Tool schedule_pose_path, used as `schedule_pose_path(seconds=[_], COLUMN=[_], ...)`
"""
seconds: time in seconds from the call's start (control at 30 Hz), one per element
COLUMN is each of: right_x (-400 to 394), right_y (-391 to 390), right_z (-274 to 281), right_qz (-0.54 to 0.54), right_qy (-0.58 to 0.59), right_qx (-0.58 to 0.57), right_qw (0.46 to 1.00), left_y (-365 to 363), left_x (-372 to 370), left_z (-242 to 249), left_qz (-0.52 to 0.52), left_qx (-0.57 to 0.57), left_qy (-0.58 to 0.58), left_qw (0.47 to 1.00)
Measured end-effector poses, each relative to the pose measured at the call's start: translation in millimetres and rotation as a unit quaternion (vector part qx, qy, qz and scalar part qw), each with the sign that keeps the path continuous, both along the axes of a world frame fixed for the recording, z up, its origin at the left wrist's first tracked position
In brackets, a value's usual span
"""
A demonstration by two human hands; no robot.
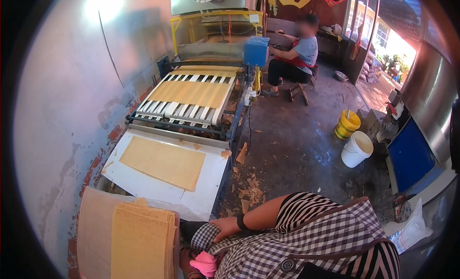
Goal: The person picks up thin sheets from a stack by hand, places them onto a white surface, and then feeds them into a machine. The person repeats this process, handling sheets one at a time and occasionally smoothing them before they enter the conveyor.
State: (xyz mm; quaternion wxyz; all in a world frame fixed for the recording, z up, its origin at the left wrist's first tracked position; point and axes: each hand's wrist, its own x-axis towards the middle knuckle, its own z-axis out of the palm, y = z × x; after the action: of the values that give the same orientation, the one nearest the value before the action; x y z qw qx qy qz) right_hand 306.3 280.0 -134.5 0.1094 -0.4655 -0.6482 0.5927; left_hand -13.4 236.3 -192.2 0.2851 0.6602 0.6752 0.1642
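My right hand (226, 228), with a dark band at its wrist, lies over checkered cloth (205, 237), fingers stretched out and nothing in them. At the bottom edge, my left hand (186, 263) is in shadow beside a stack of thin tan sheets (142, 243). A bunched pink cloth (206, 264) is at that hand; whether the fingers grip it is hidden. The stack rests on a clear plastic sheet (93, 236). Beyond it, a flat pile of tan sheets (164, 160) lies on a white board (191, 201).
A machine with white belts (167, 109) carries a tan sheet towards the board. Beside its blue box (256, 51) sits another person (299, 56) on a low stool. Scraps (251, 190) litter the floor. White (355, 152) and yellow buckets (346, 125) stand right.
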Motion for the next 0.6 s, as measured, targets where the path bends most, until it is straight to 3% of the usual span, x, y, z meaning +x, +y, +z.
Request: schedule_pose_path(seconds=[0.37,0.4,0.47,0.5,0.53,0.6], right_x=[-3,-8,-28,-29,-30,-33], right_y=[1,-1,-12,-12,-12,-13], right_z=[-18,-33,-45,-35,-31,-21], right_qz=[-0.015,-0.008,-0.007,-0.014,-0.014,-0.017], right_qy=[-0.008,0.003,0.049,0.071,0.056,0.049], right_qx=[0.037,0.027,-0.011,-0.031,-0.026,-0.030], right_qw=[0.999,1.000,0.999,0.997,0.998,0.998], left_y=[-7,-12,-23,-24,-26,-26], left_x=[-14,-2,-32,-34,-31,-36], left_z=[-27,-5,-16,-20,-20,-30], left_qz=[-0.014,-0.027,-0.088,-0.077,-0.081,-0.073], left_qx=[0.008,0.082,0.046,0.024,0.087,0.100], left_qy=[-0.039,-0.020,0.088,0.095,0.088,0.088], left_qw=[0.999,0.996,0.991,0.992,0.989,0.988])
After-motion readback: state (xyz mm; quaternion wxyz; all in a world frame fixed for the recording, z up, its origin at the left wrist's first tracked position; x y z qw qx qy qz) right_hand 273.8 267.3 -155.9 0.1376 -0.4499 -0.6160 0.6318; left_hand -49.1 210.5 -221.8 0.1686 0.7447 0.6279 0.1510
